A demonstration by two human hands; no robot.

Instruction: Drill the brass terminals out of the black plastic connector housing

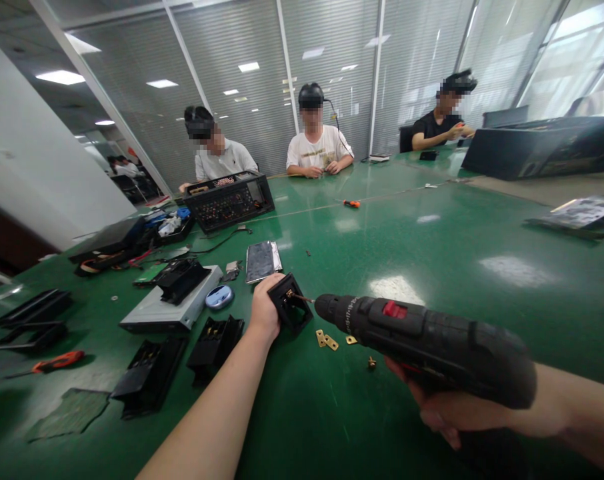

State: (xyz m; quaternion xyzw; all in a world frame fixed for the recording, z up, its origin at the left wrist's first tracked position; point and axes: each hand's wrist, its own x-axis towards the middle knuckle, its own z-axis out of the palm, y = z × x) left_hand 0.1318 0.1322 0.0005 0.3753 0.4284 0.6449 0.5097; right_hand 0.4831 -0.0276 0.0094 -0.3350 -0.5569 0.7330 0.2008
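My left hand [265, 310] grips a small black plastic socket block [293, 305], holding it tilted on the green table [432, 267]. My right hand [447, 410] is wrapped round the grip of a black cordless drill [422, 340] with a red switch. The drill's thin bit [302, 298] points left into the opening of the block. Small brass parts [327, 341] lie loose on the table just below the drill's chuck.
To the left lie black plastic housings [215, 340], a grey metal drive box [167, 310], a blue round disc [219, 297], a silver plate [262, 261] and a red-handled screwdriver [57, 362]. An open black chassis [229, 199] stands farther back. Three people sit across the table.
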